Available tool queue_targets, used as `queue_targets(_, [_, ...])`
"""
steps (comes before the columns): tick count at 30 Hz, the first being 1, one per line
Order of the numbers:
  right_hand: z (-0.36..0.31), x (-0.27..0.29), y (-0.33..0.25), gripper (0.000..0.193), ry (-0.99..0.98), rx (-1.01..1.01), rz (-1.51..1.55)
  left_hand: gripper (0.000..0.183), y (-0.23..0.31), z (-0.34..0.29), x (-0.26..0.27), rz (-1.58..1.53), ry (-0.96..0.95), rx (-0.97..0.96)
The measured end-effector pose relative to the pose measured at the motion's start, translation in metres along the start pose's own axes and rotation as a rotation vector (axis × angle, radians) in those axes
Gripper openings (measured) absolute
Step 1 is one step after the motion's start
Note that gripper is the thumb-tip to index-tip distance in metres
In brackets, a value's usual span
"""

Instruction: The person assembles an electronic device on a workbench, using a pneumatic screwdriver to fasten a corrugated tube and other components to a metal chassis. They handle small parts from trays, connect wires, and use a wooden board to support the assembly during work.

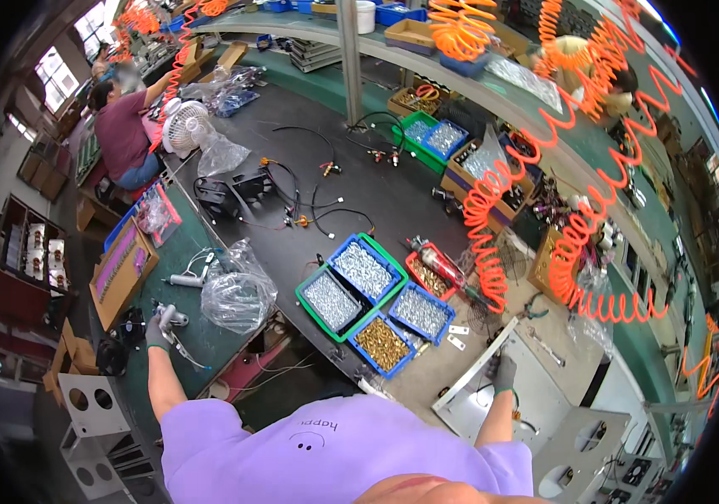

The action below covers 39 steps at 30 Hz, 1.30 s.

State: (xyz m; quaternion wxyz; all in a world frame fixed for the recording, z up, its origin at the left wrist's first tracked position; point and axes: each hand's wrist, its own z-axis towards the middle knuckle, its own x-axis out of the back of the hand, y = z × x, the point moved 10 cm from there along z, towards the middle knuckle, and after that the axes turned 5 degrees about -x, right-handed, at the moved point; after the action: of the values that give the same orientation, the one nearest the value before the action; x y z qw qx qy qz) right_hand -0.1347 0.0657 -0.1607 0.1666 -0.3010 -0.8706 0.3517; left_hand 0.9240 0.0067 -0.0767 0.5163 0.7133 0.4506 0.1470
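Observation:
My left hand [158, 333], in a grey glove, reaches out over the green bench on the left. Its fingers are closed round a grey metal fitting [175, 317] with a thin arm ending in a blue tip. Another such fitting [185, 280] lies farther back, beside a clear plastic bag [240, 294]. Over on the right, my gloved right hand [504, 371] is above an open sheet-metal casing [535, 382], close to its raised left side. Its fingers look curled; whatever they hold is too small to make out. A short cable [520, 412] lies in the casing nearby.
Blue bins of screws [332, 301] and brass fittings [382, 344] stand in front of me. Orange coiled hoses [485, 218] hang at the right. Black wire harnesses [300, 202] and a white fan [185, 126] lie beyond. A person [120, 126] sits at the far left.

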Motion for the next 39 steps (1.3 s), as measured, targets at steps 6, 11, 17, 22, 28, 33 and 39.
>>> queue_targets(6, [-0.023,-0.018,-0.021,0.024,-0.136,0.124,0.096,0.032,0.021,-0.075,-0.003,-0.065,0.163,0.055])
queue_targets(11, [-0.011,-0.016,-0.009,0.038,-0.118,0.025,0.024,0.042,0.049,-0.095,-0.015,-0.220,0.154,-0.120])
queue_targets(17, [-0.013,-0.025,-0.026,0.032,-0.106,0.130,-0.016,0.030,-0.006,-0.083,0.018,-0.324,0.235,0.102])
queue_targets(22, [-0.004,-0.018,-0.019,0.026,-0.172,0.143,-0.018,0.024,-0.019,-0.097,-0.004,-0.458,0.166,0.113])
queue_targets(28, [-0.016,-0.007,-0.020,0.039,-0.046,0.059,-0.183,0.030,0.097,-0.163,-0.092,-0.615,-0.469,-0.399])
queue_targets(33, [-0.070,0.014,-0.120,0.038,0.460,0.730,-0.427,0.043,0.104,-0.221,-0.167,-0.610,-0.512,-0.304])
queue_targets(39, [-0.127,-0.105,-0.188,0.028,-0.042,0.726,-0.589,0.030,0.050,-0.266,-0.258,-0.515,-0.846,-0.076])
